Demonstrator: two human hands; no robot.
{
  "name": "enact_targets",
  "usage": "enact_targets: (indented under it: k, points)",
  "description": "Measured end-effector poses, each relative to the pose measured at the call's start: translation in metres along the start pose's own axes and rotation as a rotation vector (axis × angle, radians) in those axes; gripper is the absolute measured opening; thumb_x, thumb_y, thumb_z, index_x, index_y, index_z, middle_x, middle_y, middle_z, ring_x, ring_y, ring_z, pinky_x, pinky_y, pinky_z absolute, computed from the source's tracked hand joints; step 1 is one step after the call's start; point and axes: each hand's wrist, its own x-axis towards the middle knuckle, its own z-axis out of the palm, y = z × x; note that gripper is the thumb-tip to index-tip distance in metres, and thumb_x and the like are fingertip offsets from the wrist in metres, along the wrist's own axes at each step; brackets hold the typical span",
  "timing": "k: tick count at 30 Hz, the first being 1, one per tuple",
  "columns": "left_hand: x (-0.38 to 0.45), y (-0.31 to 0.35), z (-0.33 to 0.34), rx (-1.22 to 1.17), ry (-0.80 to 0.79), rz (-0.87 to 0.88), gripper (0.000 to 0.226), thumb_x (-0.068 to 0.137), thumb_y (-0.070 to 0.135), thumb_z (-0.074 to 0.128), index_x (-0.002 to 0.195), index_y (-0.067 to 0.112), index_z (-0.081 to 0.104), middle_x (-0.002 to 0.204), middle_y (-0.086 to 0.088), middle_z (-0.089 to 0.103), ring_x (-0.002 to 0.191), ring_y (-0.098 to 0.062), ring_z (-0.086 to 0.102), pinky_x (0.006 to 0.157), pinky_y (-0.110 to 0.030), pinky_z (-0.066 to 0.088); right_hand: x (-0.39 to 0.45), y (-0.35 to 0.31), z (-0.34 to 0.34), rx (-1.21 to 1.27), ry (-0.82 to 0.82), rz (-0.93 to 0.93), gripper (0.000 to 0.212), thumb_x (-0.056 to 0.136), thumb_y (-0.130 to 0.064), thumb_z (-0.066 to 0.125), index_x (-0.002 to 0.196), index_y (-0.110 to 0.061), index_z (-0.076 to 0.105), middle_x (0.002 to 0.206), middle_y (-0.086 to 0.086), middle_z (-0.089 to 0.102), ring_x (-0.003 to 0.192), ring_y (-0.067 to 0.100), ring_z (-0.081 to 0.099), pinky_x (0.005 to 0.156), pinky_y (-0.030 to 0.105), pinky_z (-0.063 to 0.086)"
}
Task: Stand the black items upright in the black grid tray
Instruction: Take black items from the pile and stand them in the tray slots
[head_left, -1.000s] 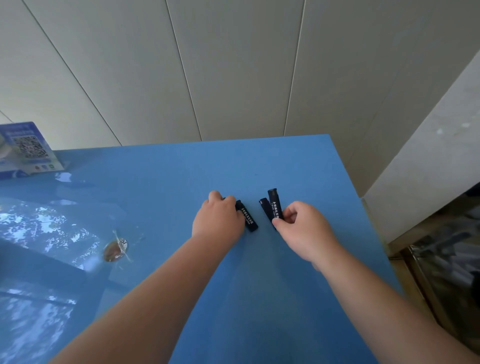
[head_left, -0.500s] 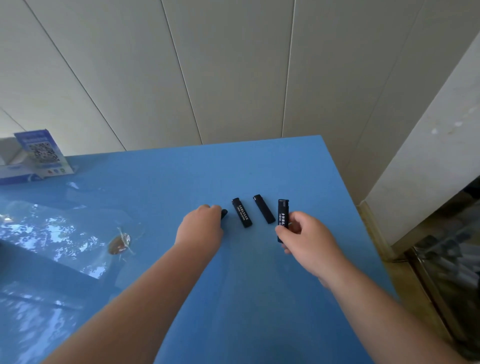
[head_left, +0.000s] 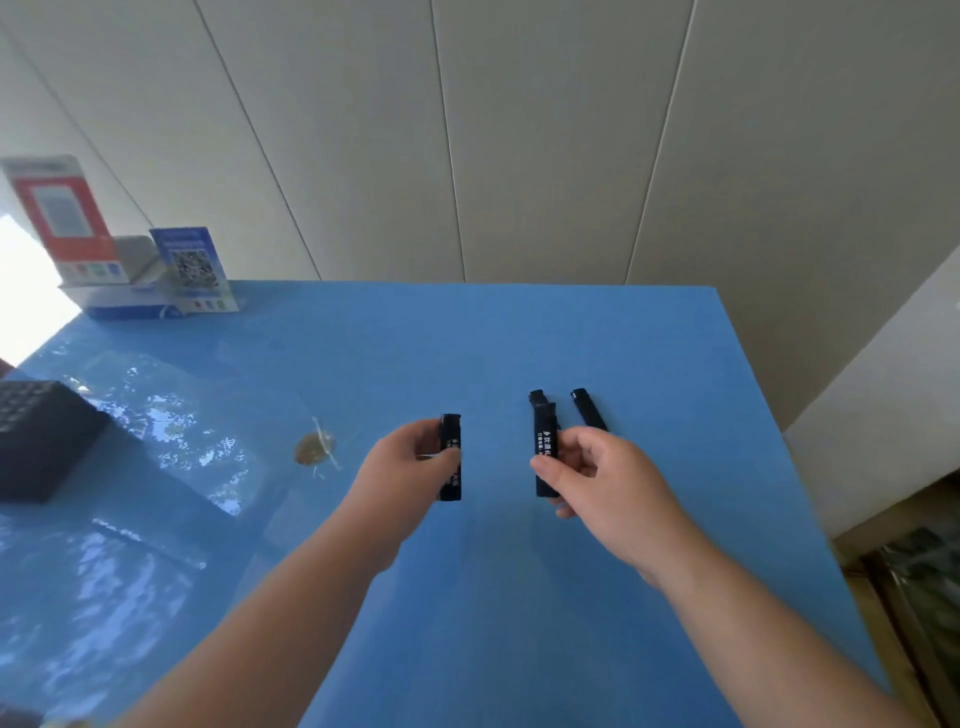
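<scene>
My left hand (head_left: 410, 470) grips a black lighter (head_left: 450, 439) upright above the blue table (head_left: 519, 597). My right hand (head_left: 597, 478) pinches a second black lighter (head_left: 545, 436) with white print, also lifted. Two more black lighters lie flat on the table behind my right hand: one (head_left: 537, 399) mostly hidden by the held lighter, the other (head_left: 588, 409) to its right. The black grid tray (head_left: 41, 441) stands at the far left of the table, well away from both hands.
A brown blob with a clear film (head_left: 316, 448) lies on the table left of my left hand. Blue and red QR-code cards (head_left: 195, 267) stand at the back left corner. The table's right edge drops to the floor beside a white wall.
Both hands have lifted a lighter off the table and raised it upright. The view has swung left, bringing the grid tray into sight.
</scene>
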Motion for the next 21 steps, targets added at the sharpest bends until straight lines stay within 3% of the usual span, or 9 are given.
enact_targets:
  k: [5,8,11,14,17,21]
  points:
    - [-0.034,-0.007,-0.05,-0.235,0.074,0.023,0.018,0.095,0.011,0.06,0.107,0.021,0.07,0.072,0.015,0.068,0.076,-0.009,0.064,0.083,-0.036,0.056,-0.004,-0.031,0.047,-0.03,-0.08,-0.078,0.011,0.095,-0.033,0.065,0.09,-0.023,0.069,0.082,0.0,0.072,0.075,0.019,0.071,0.078,0.041,0.061]
    - [-0.062,-0.013,-0.089,-0.278,0.124,0.073,0.014,0.096,0.01,0.06,0.1,0.019,0.07,0.074,0.012,0.07,0.074,-0.006,0.066,0.078,-0.031,0.057,-0.014,-0.05,0.084,-0.007,-0.127,-0.115,0.008,0.096,-0.03,0.065,0.094,-0.024,0.07,0.086,0.0,0.074,0.075,0.015,0.071,0.074,0.033,0.061]
    - [-0.093,-0.028,-0.134,-0.273,0.212,0.082,0.012,0.093,0.012,0.064,0.1,0.018,0.072,0.086,0.0,0.075,0.079,-0.013,0.069,0.082,-0.036,0.058,-0.032,-0.064,0.125,0.029,-0.166,-0.138,0.004,0.095,-0.025,0.066,0.095,-0.024,0.069,0.085,0.0,0.074,0.071,0.009,0.069,0.067,0.028,0.057]
    - [-0.127,-0.045,-0.18,-0.287,0.293,0.1,0.012,0.092,0.011,0.066,0.102,0.016,0.072,0.086,-0.001,0.073,0.078,-0.013,0.067,0.083,-0.037,0.058,-0.053,-0.08,0.169,0.048,-0.216,-0.159,0.006,0.096,-0.021,0.066,0.099,-0.026,0.067,0.086,0.005,0.072,0.069,0.008,0.068,0.072,0.033,0.059]
    - [-0.161,-0.063,-0.224,-0.303,0.351,0.11,0.014,0.093,0.01,0.064,0.105,0.013,0.071,0.084,0.004,0.073,0.078,-0.01,0.068,0.081,-0.032,0.059,-0.073,-0.095,0.214,0.044,-0.266,-0.189,0.007,0.096,-0.022,0.065,0.099,-0.028,0.068,0.086,0.005,0.073,0.074,0.02,0.07,0.081,0.042,0.059]
    - [-0.204,-0.087,-0.28,-0.334,0.423,0.114,0.014,0.095,0.011,0.062,0.103,0.017,0.072,0.084,0.008,0.076,0.076,-0.006,0.071,0.07,-0.019,0.056,-0.1,-0.112,0.275,0.032,-0.346,-0.204,0.007,0.097,-0.029,0.064,0.099,-0.027,0.07,0.089,-0.002,0.075,0.082,0.021,0.072,0.083,0.038,0.059]
